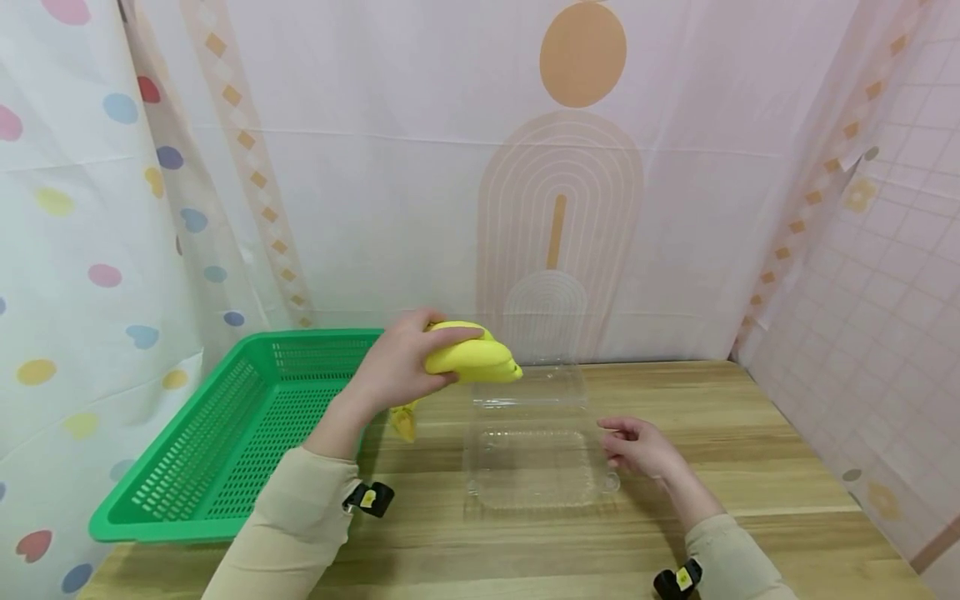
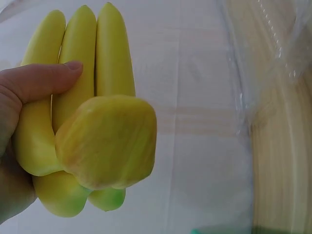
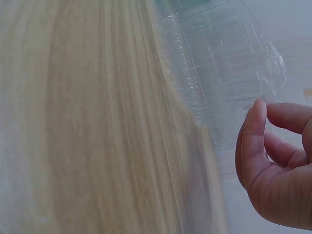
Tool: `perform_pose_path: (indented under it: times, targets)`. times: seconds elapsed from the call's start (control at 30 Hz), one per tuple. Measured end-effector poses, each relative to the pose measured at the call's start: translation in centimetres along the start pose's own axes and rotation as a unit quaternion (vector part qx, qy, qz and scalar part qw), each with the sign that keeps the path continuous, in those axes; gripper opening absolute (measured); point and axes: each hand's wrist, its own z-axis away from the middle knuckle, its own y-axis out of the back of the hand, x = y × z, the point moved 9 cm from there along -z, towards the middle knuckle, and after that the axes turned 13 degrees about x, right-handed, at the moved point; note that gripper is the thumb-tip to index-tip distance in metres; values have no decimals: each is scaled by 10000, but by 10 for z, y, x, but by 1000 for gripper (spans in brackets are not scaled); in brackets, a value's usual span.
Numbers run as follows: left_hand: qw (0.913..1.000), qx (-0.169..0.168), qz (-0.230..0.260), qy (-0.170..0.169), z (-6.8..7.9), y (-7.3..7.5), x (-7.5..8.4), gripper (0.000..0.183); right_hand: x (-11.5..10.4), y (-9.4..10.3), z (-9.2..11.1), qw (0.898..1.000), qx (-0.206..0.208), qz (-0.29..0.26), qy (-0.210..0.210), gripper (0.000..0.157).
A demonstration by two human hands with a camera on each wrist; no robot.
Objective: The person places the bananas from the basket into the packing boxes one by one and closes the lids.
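My left hand grips a bunch of yellow bananas in the air, over the back left part of a clear plastic clamshell box. In the left wrist view, the thumb lies across the bananas, and their thick stem end faces the camera. The box stands on the table, its lid raised at the back. At the box's right side is my right hand; in the right wrist view, thumb and forefinger pinch the edge of the clear plastic.
A green plastic basket stands at the left of the wooden table. Between it and the box lies a small yellow thing, partly hidden by the left hand. A patterned white curtain hangs behind the table.
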Motion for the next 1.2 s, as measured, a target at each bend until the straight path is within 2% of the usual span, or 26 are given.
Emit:
perform_pose_path:
  times: [0.27,0.77,0.97,1.2]
  targets:
    - [9995,-273,165,-7,3,-33,18,60,2,2,2,9999,130,-5,-102,45]
    - [9974,-666,146,-252,1,-88,50,60,0,1,5,9994,288,-7,-192,45]
    - [9958,-871,119,-259,5,-105,56,60,0,0,6,9993,320,81,-182,46]
    - [9938,-1075,-38,-293,16,-127,55,61,2,-1,6,9996,257,0,-131,46]
